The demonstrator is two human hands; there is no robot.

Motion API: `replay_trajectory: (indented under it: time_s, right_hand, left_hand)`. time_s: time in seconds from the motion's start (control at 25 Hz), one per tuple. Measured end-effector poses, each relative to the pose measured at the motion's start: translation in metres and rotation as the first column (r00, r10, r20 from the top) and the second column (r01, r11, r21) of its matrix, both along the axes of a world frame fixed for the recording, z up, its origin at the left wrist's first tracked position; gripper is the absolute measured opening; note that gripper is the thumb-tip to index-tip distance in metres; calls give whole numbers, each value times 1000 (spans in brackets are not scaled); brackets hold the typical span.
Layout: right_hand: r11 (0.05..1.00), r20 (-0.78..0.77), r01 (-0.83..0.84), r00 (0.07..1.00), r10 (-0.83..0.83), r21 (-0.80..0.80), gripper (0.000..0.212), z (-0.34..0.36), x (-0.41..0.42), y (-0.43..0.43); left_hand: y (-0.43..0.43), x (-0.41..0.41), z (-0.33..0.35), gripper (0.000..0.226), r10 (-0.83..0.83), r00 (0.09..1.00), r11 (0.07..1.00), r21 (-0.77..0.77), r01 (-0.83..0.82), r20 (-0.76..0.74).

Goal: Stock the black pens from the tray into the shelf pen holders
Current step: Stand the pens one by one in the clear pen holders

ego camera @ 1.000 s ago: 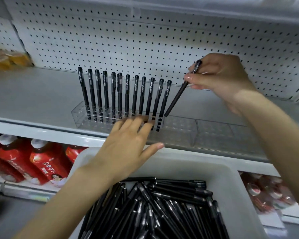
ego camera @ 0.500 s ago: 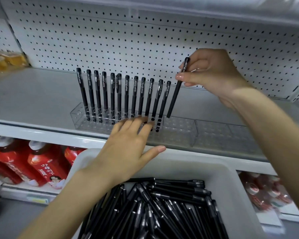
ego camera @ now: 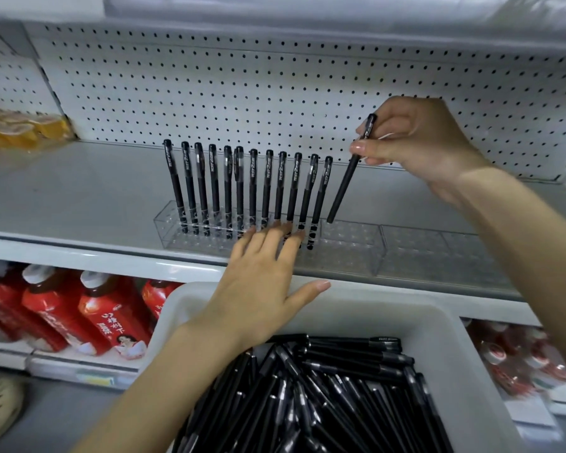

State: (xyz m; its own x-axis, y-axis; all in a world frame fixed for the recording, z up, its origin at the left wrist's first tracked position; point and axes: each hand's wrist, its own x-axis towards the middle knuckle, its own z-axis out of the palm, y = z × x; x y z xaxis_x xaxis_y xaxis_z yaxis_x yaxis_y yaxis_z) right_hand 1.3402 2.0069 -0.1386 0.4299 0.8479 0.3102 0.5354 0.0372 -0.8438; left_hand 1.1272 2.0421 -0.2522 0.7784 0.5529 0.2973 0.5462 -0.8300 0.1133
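Delta: held pen (ego camera: pixel 347 181) stands steeper vs 1 s ago, tip now closer to last upright pen; L hand (ego camera: pixel 262 282) hasn't moved off the holder.
R hand (ego camera: pixel 422 142): raised in front of pegboard (ego camera: pixel 242 93), wrist bent, forearm coming in from right; thumb + forefinger pinch held pen near cap end, other fingers curled behind.
L hand: flat, fingers straight and spread, tips on front top of holder (ego camera: pixel 350 246), thumb out to right; forearm crosses over tray (ego camera: pixel 464 354).
Held pen pos: tilted, cap up-right at R hand, tip down-left at holder top, just right of pen row (ego camera: pixel 252 188); in a hole or not, can't tell.
Pen row: upright in holder's left part, just behind L fingertips.
2nd holder (ego camera: pixel 438 256): clear, touching first one on its right, on shelf (ego camera: pixel 79 191).
Loose pens (ego camera: pixel 324 403): piled in tray, below shelf edge, under L forearm.
Lower shelf: red bottles (ego camera: pixel 79 315).
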Motion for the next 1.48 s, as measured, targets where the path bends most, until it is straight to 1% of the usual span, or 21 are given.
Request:
replay_trajectory:
  time_s: [0.2,0.32,0.44,0.52,0.64,0.8,1.0,1.12,1.2,1.28,1.4,1.48]
  right_hand:
    - [1000,2,18,1000,-18,3,18,-1,5,-2]
    - [999,-35,34,999,-34,19,18,-4,10,-3]
    - [999,-63,40,997,-39,28,18,-7,13,-1]
    - [999,-68,45,997,-43,26,19,-7,13,1]
    - [999,-44,45,998,-44,24,23,-7,12,3]
    - [1000,1,-1,1000,1,16,19,-5,6,6]
    - [996,70,-44,996,49,-80,21,-7,5,7]
    - [979,112,-99,986,120,-176,22,-20,0,8]
    - [969,115,-131,981,157,-211,22,-28,-4,11]
    - [967,105,-132,982,158,-218,21,-29,-3,13]
    - [943,110,-138,978,179,-304,36,-28,-1,10]
    - [924,126,-118,977,174,-363,41,-27,0,3]
  left_hand:
    - [0,-1,2,85,2,1000,1000,-15,-2,-14]
    - [0,-1,3,88,1,1000,998,-55,-2,-10]
    - [-1,0,4,91,5,1000,991,-130,-4,2]
    - [-1,0,5,92,3,1000,989,-147,-4,-6]
    - [0,0,6,92,2,1000,989,-147,-5,-20]
    - [0,0,6,92,-7,1000,990,-140,3,-26]
    - [1,-1,5,92,-9,1000,989,-147,6,-21]
    - [1,0,4,91,-8,1000,990,-142,5,-25]
    - [1,-1,4,90,-17,999,989,-145,13,-27]
    - [2,-1,6,91,-22,999,990,-138,18,-32]
    - [4,0,11,91,-23,996,995,-100,14,-91]
    - [6,1,18,88,-32,992,994,-112,18,-120]
